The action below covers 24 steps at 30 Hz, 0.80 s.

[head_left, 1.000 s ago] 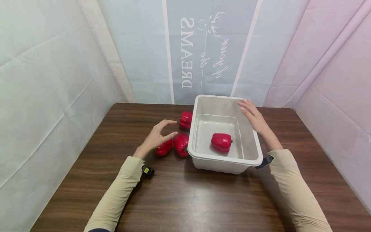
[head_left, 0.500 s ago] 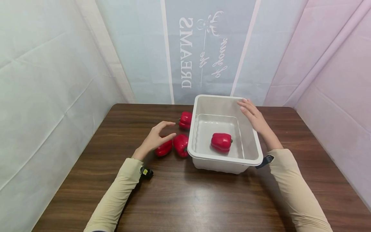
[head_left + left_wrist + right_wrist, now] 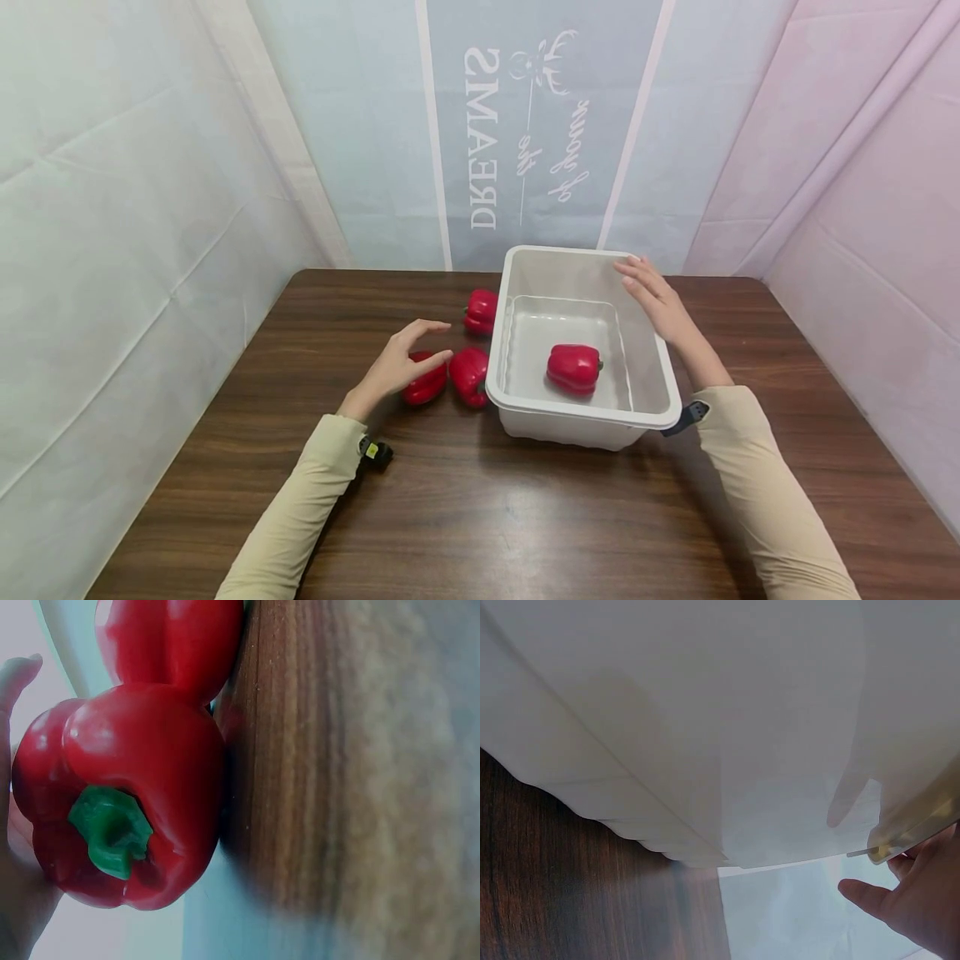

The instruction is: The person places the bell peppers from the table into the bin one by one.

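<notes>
My left hand (image 3: pixel 390 362) hovers with spread, gently bent fingers above a red bell pepper (image 3: pixel 425 382) at the left, holding nothing. In the left wrist view, this pepper's green stem (image 3: pixel 112 829) faces the camera. Beside it lies a second red bell pepper (image 3: pixel 469 375). Another red bell pepper (image 3: pixel 480 312) sits farther back, partly hidden by the bin's edge. Inside the light grey plastic bin (image 3: pixel 583 418) lies one red bell pepper (image 3: pixel 573 368) on its side. My right hand (image 3: pixel 658 308) rests over the bin's right rim, fingers extended inward; its thumb (image 3: pixel 864 894) stands apart from the outer wall.
A brown wood-grain table (image 3: pixel 510 517) carries everything. Pale cloth walls enclose the back and both sides, with mirrored lettering on the back cloth (image 3: pixel 525 133). The bin's raised side stands between the loose peppers and the one inside.
My left hand has drifted slightly left and toward me, over the leftmost pepper. The right hand, bin and peppers have stayed in place.
</notes>
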{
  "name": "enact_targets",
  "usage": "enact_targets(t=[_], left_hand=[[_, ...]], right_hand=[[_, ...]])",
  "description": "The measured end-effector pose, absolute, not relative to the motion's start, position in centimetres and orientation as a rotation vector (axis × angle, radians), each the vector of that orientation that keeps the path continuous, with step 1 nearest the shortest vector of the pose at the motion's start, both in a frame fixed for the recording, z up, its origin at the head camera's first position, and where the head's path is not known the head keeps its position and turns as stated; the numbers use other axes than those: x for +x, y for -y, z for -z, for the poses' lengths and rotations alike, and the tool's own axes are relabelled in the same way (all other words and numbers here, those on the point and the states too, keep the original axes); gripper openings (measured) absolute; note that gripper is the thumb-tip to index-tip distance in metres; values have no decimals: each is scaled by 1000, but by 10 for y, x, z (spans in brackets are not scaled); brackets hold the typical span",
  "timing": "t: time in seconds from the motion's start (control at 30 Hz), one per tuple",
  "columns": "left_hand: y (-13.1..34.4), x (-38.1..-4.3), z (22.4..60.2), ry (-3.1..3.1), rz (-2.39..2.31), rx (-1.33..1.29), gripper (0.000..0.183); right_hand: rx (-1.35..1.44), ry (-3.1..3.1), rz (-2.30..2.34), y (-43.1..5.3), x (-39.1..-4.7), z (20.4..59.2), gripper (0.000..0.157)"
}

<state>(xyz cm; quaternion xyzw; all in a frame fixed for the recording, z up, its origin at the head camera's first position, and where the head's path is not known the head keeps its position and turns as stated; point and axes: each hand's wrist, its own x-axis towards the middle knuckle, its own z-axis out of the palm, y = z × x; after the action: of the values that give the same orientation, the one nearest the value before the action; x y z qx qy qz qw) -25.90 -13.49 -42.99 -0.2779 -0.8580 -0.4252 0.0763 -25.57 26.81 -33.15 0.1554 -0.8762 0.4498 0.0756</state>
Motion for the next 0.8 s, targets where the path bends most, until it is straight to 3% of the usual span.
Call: enact_targets(t=[0.27, 0.8], left_hand=[[138, -257, 431, 2579, 1284, -839, 48], [138, -254, 432, 2617, 1326, -826, 47]], right_hand=[[460, 2644, -1315, -288, -282, 359, 46], [490, 2608, -1354, -269, -257, 332, 44]])
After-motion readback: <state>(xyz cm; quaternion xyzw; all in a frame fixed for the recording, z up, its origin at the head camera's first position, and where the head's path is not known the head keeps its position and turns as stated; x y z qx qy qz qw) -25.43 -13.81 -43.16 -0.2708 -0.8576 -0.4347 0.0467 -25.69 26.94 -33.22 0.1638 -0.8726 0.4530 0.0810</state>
